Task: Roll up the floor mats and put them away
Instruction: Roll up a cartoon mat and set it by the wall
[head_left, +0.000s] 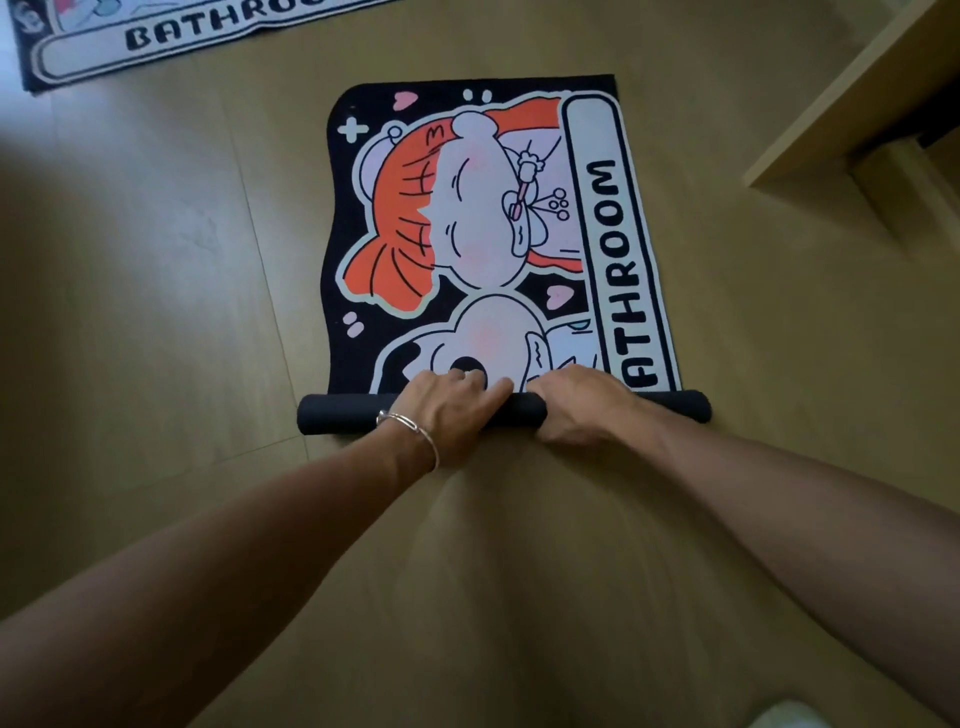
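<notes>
A black cartoon floor mat (483, 218) with an orange-haired figure and the word BATHROOM lies on the wooden floor. Its near end is wound into a black roll (337, 410) that runs left to right. My left hand (452, 410), with a silver bracelet on the wrist, lies over the roll's middle, its fingers reaching onto the flat mat. My right hand (576, 405) grips the roll just to the right, fingers curled over its top. A second BATHROOM mat (171, 36) lies flat at the top left, partly cut off by the frame.
A light wooden piece of furniture (852, 104) stands at the top right, close to the mat's far right corner. Bare wooden floor (156, 270) stretches to the left of the mat and between my arms.
</notes>
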